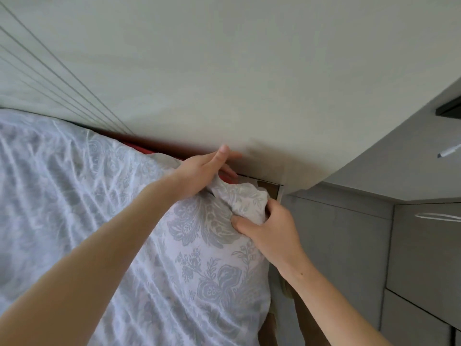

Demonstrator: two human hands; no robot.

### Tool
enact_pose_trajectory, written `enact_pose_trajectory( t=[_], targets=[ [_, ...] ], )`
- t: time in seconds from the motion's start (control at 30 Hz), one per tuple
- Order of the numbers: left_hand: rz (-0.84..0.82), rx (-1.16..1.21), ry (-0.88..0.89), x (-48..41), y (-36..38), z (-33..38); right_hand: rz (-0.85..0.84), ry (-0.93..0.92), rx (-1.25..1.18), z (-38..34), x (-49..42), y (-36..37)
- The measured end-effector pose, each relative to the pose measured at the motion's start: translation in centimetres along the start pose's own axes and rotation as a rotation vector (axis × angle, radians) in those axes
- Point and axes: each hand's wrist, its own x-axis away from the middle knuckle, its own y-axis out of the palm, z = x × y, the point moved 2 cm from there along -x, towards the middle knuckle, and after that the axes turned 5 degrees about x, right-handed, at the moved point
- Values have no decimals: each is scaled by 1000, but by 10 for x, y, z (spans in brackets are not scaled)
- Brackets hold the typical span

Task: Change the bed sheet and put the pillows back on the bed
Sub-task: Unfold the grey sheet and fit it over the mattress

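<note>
A white bed sheet (107, 208) with a grey floral print lies over the mattress and fills the left and lower middle of the view. Its far corner (245, 199) is bunched up by the wall. My right hand (272, 228) grips that bunched corner from the right. At the mattress edge near the wall, my left hand (204, 171) has its fingers over the sheet, one fingertip against the wall. A strip of red (154, 147) shows between the sheet and the wall. No pillows are in view.
A pale wall (224, 71) runs along the far side of the bed. Grey cabinets (411, 245) with a drawer handle (439, 217) stand close on the right. A narrow gap separates bed and cabinet.
</note>
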Motion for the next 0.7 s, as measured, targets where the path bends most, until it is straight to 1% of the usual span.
enact_pose_trajectory(
  t=[0.1,0.17,0.27,0.3,0.37,0.43,0.5,0.53,0.57,0.63,0.67,0.7],
  targets=[
    [-87,-105,-142,-5,3,0,3,-27,30,-8,4,-2],
    [-96,-94,-211,-8,-1,2,8,-24,100,-11,5,-5],
    [-46,-88,-301,-14,-7,8,67,-59,405,-21,1,-20],
    [-36,-88,-302,-15,-7,10,101,-85,510,-27,-2,-26],
    [-38,-64,-269,-19,-5,13,139,-168,628,-43,-13,-34],
    [-44,-23,-261,-18,-5,15,51,-195,700,-56,-31,-33],
    [-53,6,-252,-16,-6,16,-116,-173,768,-62,-42,-27],
    [-67,18,-242,-16,-7,16,-165,-188,790,-64,-46,-24],
    [-83,18,-239,-17,-7,17,-176,-213,792,-66,-48,-23],
    [-92,-5,-254,-18,-7,19,-111,-265,749,-70,-48,-27],
    [-90,-22,-268,-19,-7,19,-33,-296,739,-72,-47,-32],
    [-100,-36,-285,-20,-8,20,80,-332,755,-74,-44,-38]
  ],
)
